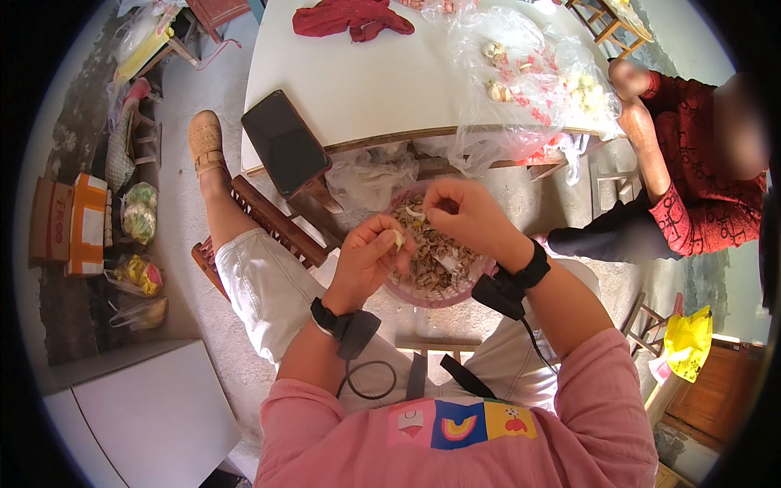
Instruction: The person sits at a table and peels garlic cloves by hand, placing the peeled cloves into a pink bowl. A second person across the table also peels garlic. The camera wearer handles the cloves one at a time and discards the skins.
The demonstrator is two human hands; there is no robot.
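Observation:
My left hand [373, 247] holds a garlic clove [398, 239] between thumb and fingers, over the left part of a pink basket [415, 301]. My right hand [465, 215] is curled above the basket's upper right side, its thumb and index finger close together; whether anything is between them cannot be made out. Garlic skins [436, 259] fill much of the basket below both hands. On the table, garlic bulbs [498, 92] lie on a clear plastic bag [470, 122], with pale peeled cloves [587, 94] in plastic at the right.
The white table [378, 85] bears a dark tablet [285, 143] at its near left corner and a red cloth [354, 18]. A wooden chair [277, 222] stands left of the basket. A co-worker in a red patterned top [683, 122] sits at the right.

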